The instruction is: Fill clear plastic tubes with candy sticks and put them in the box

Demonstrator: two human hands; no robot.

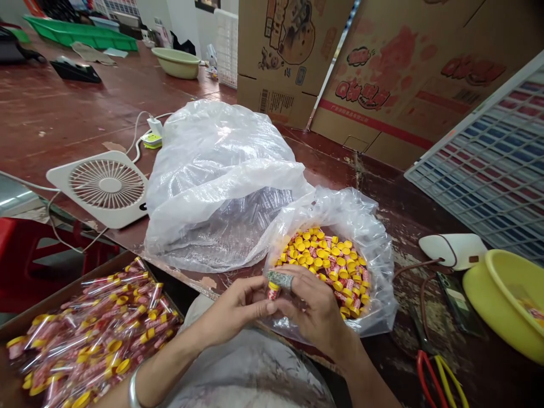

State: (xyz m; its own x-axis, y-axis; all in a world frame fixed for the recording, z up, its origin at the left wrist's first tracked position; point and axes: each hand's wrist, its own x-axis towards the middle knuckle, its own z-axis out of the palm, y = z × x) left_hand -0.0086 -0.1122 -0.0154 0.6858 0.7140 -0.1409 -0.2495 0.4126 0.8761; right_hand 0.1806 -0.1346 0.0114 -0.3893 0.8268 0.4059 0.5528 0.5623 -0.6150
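Note:
My left hand (238, 309) and my right hand (312, 309) meet at the table's near edge, fingers pinched together around a small yellow-capped candy tube (272, 291). A grey patterned guard (280, 279) covers one right finger. Just beyond the hands lies an open clear bag (374, 238) full of yellow-capped tubes (327, 258). A larger clear plastic bag (212, 170) of transparent tubes lies behind it. At lower left a cardboard box (51, 297) holds several clear-wrapped packs of the tubes (93, 340).
A white fan (104, 187) with a cable and a plug (152, 136) lies left. Printed cartons (382, 68) stand behind. A white grid rack (488, 164), white dish (453, 249), yellow basin (505, 300), phone (457, 303) and red-handled tool (429, 374) sit right. A beige bowl (176, 62) and green tray (80, 34) are far back.

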